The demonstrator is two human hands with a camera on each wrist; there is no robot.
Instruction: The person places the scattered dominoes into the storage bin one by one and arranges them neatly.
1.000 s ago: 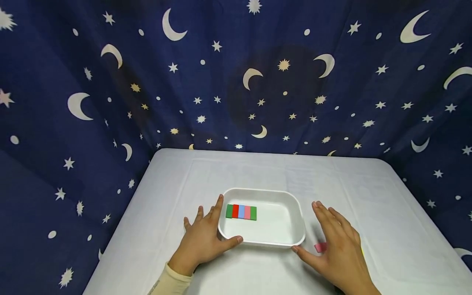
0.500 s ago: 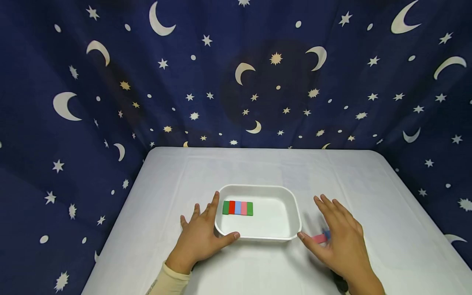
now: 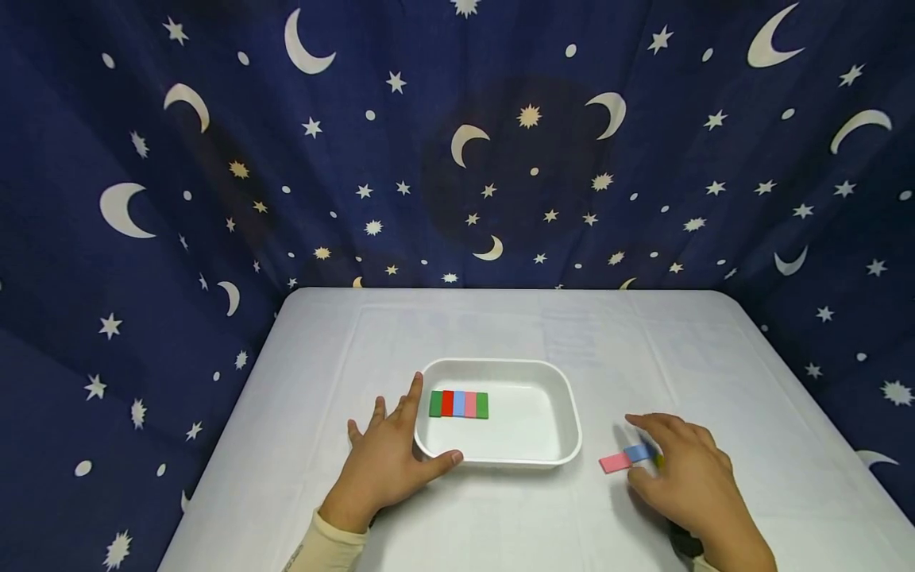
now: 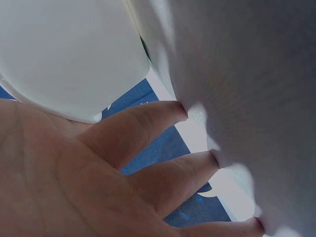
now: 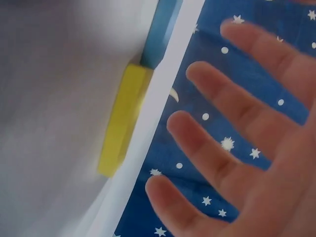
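Observation:
A white rectangular tray [image 3: 532, 417] stands mid-table in the head view. Inside it, toward the left, lies a tight row of small flat blocks: green [image 3: 435, 403], red [image 3: 447, 403], light blue [image 3: 459, 403], pink [image 3: 470, 404] and green again. My left hand [image 3: 389, 469] rests spread at the tray's left end, index finger along the rim and thumb at the near corner. Right of the tray, my right hand [image 3: 689, 481] hovers over a pink block [image 3: 615, 463], a blue block [image 3: 638, 453] and a yellow block [image 5: 123, 121]. Its fingers hold nothing.
A white cloth covers the table [image 3: 500, 326], whose rounded far corners show. Behind and at both sides hangs a dark blue curtain [image 3: 400, 159] with moons and stars.
My right hand has left the tray's right near corner and moved right, over the loose blocks, uncovering the pink and blue ones. My left hand stays at the tray. The head view has shifted slightly.

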